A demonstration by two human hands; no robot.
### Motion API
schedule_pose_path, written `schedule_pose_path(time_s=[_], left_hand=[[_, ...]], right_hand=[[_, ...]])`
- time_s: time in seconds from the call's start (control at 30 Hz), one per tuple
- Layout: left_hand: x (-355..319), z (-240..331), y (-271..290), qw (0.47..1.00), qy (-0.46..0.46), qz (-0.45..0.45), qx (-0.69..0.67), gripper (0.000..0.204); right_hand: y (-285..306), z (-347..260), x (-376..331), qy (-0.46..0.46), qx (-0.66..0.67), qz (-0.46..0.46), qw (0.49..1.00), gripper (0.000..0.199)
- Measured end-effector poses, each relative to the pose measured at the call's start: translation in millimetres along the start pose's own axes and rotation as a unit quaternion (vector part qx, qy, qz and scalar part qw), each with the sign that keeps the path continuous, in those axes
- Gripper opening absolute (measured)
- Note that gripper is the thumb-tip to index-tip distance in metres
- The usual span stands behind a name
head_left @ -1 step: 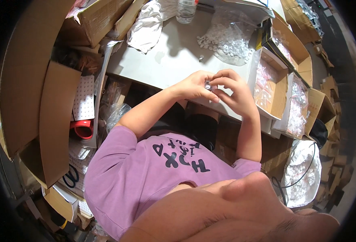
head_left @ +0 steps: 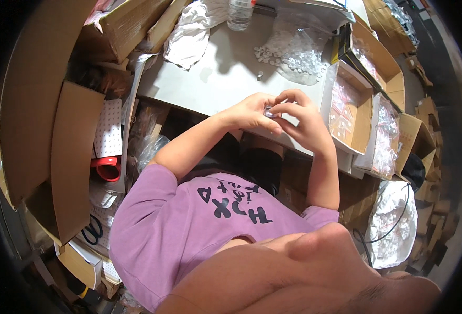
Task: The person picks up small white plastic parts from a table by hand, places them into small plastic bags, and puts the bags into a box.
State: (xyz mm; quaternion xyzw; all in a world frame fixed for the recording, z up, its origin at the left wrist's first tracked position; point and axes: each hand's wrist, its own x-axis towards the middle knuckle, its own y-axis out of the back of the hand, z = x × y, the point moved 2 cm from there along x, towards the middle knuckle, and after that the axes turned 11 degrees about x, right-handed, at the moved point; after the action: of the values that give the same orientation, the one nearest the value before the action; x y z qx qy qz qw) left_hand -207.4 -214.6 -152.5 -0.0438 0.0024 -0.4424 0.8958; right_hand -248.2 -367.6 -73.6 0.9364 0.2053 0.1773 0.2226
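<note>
Above the near edge of the white table (head_left: 226, 86), both hands meet around one small, clear, shiny piece (head_left: 268, 111) whose exact kind is too small to make out. My left hand (head_left: 254, 112) is closed around it, thumb and fingers curled from the left. From the right, my right hand (head_left: 303, 121) has its thumb and fingers bent in, fingertips at the same piece. Parts of the piece are hidden by the fingers. Beyond the hands, a single small white piece (head_left: 260, 76) lies on the tabletop near a clear plastic bag (head_left: 299, 49) of many similar white pieces.
At the right stand open cardboard boxes (head_left: 366, 123) with small clear packets. A white cloth (head_left: 189, 39) and a clear bottle (head_left: 240, 15) are at the back. Tall cardboard (head_left: 74, 162) and a red ring-shaped thing (head_left: 106, 168) stand at the left. A white sack (head_left: 396, 225) sits lower right.
The small clear piece has turned slightly between the fingers, and the right fingers have shifted a little. Both hands stay in nearly the same place.
</note>
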Motion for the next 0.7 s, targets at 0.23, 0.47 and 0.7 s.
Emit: schedule_pose_path(time_s=[0.23,0.47,0.7], left_hand=[[-4.0,5.8,-4.3,0.997,-0.045,0.036,-0.061,0.029],[-9.4,25.2,-3.8,0.932,-0.163,0.185,0.267,0.012],[-7.7,22.4,-15.1,0.877,-0.206,0.206,0.383,0.007]], right_hand=[[-6.2,-7.2,-2.8,0.062,-0.096,0.06,0.992,0.018],[-2.4,9.2,-19.1,0.041,-0.085,0.142,0.985,0.014],[-4.4,11.5,-31.7,0.009,-0.082,0.162,0.983,0.01]])
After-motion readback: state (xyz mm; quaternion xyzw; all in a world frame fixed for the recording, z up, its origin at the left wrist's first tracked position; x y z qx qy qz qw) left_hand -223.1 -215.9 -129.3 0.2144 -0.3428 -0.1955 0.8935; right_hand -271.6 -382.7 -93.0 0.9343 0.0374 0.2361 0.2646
